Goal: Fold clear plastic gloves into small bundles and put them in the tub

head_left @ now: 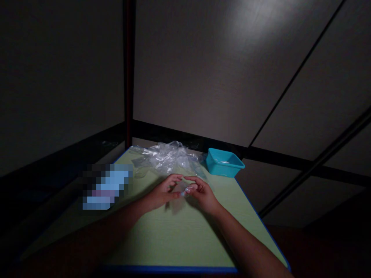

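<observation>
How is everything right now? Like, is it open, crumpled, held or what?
Turquoise tub: upright, open on top
Plastic heap: crumpled, on the table
Small clear plastic: between both hands, pinched by the right
Right hand: pinching
Left hand: fingers curved, thumb apart from forefinger
Pixelated thing: can't tell

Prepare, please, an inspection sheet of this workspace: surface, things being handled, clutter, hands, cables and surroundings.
Surface: pale green table with blue edging.
Job's things: small clear plastic piece, held; crumpled clear plastic heap toward the far end; turquoise tub right of it.
Clutter: pixelated bluish item at left, not identifiable.
Left hand: at the plastic piece, grip unclear.
Right hand: thumb and fingers pinch the piece.
Cables: nothing seen.
Surroundings: grey panels, dim light.
</observation>
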### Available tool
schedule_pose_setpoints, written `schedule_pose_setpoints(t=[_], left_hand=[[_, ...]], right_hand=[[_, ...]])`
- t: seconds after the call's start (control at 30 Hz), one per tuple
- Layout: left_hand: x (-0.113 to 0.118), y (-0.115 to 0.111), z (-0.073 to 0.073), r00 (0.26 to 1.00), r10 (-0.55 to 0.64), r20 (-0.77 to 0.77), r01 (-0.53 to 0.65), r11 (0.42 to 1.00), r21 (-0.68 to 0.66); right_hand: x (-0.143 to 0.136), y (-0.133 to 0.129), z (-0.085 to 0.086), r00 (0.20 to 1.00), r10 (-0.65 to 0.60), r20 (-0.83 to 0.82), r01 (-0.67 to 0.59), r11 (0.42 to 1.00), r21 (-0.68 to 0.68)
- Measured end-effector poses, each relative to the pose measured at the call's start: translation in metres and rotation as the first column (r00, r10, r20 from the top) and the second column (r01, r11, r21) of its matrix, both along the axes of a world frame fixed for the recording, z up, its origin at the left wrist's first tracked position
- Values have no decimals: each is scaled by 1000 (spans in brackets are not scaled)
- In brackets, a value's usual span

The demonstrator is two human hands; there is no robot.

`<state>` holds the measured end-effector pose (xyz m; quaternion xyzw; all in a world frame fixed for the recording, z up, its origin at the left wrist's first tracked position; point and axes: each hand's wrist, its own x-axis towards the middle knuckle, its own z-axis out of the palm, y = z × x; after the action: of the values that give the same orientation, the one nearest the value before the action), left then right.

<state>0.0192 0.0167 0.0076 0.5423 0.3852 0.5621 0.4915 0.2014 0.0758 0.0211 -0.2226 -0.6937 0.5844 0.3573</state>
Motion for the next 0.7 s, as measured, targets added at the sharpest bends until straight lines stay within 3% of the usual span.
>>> schedule_pose_setpoints(t=[0.1, 0.3, 0.4, 0.5, 0.57, 0.7], left_hand=[[2, -1, -3, 991, -126, 48, 128, 991, -31], [-1, -2, -4, 992, -128, -4, 127, 984, -122], [0, -5, -1, 994, -106, 38, 112, 972, -206], [4, -12, 5, 975, -171, 141, 202, 945, -257], [8, -15, 8, 952, -220, 213, 273, 926, -261], [13, -17, 10, 969, -148, 198, 196, 948, -250]], right_hand=[[-3, -5, -1, 999, 45, -3, -45, 999, 3], [3, -5, 5, 999, -34, 12, 34, 999, 42], [6, -2, 5, 998, -68, -12, 67, 997, -44], [5, 0, 2, 994, -106, -1, 105, 987, -123], [3, 0, -2, 998, -62, 6, 62, 981, -182], [1, -4, -5, 999, 29, -35, -37, 963, -268]])
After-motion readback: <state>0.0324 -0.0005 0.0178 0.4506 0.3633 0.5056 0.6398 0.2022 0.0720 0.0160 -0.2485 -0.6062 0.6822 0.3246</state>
